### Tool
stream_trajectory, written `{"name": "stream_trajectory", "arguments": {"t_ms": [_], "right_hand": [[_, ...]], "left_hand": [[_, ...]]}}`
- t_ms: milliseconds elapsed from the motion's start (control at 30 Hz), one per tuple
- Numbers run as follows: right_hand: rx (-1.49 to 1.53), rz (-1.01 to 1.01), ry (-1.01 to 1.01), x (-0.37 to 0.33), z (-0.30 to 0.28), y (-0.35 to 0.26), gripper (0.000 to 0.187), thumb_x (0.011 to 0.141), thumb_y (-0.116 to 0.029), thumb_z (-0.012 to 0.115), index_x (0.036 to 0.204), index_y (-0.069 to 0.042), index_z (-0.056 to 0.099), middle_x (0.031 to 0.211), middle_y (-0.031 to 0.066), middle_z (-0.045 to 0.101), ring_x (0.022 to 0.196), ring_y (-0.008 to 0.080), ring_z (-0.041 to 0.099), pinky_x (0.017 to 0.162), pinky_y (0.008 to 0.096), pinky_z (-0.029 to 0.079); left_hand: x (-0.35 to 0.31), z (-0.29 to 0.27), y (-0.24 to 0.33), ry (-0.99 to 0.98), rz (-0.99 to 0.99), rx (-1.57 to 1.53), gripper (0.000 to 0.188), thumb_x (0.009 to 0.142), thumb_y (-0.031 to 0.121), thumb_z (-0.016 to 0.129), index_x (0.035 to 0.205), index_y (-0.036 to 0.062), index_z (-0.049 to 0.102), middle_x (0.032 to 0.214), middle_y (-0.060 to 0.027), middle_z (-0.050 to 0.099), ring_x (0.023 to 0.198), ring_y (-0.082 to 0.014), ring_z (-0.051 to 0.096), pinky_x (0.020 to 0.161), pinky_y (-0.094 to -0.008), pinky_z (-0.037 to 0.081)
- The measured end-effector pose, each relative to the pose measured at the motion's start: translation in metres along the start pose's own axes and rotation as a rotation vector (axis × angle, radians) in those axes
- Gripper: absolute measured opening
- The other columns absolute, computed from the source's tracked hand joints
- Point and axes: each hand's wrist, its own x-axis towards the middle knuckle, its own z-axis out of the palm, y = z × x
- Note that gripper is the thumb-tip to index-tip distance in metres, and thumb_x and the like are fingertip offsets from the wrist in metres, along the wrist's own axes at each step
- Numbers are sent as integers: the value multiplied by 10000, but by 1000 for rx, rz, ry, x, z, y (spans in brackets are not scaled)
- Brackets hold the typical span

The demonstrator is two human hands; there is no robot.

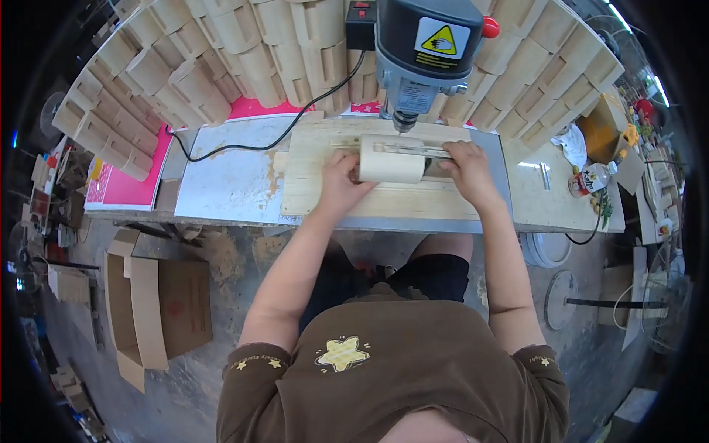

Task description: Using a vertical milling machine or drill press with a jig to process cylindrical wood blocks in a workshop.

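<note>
Brown shirt (pixel 413 354) cloth lies nearest, arms reaching past it to the counter (pixel 535 203). Near the drill (pixel 425 70), a pale wooden cylinder (pixel 388 170) lies sideways on a board (pixel 317 199). The left hand (pixel 346 179) grasps its left end; the right hand (pixel 470 173) grips a slim bar (pixel 432 151) opposite, probably steadying both ends.

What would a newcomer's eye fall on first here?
The dark drill press looms at top centre, bearing a yellow warning triangle. Stacked pale wooden pieces flank it on both sides. Below, the left hand holds a pale cylinder, the right hand at its right end.
</note>
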Motion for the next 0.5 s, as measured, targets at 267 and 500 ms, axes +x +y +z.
{"name": "stream_trajectory", "arguments": {"t_ms": [267, 500], "right_hand": [[27, -62, 46, -34, -15, -21, 276, 711, -122, 673, 969, -62, 595, 887, 97, 599, 881, 303, 535, 818, 401, 374], [79, -143, 5, -43, -5, -59, 320, 690, -110, 686, 987, -59, 578, 889, 109, 572, 876, 308, 516, 827, 408, 360]], "left_hand": [[-40, -149, 0, 189, -237, -115, 316, 644, 107, 774, 923, 32, 648, 944, -56, 594, 869, -196, 586, 753, -303, 486], [-60, -183, 26, 244, -852, -793, 388, 759, 195, 693, 1063, -18, 582, 935, -119, 639, 811, -189, 630, 644, -279, 509]]}}
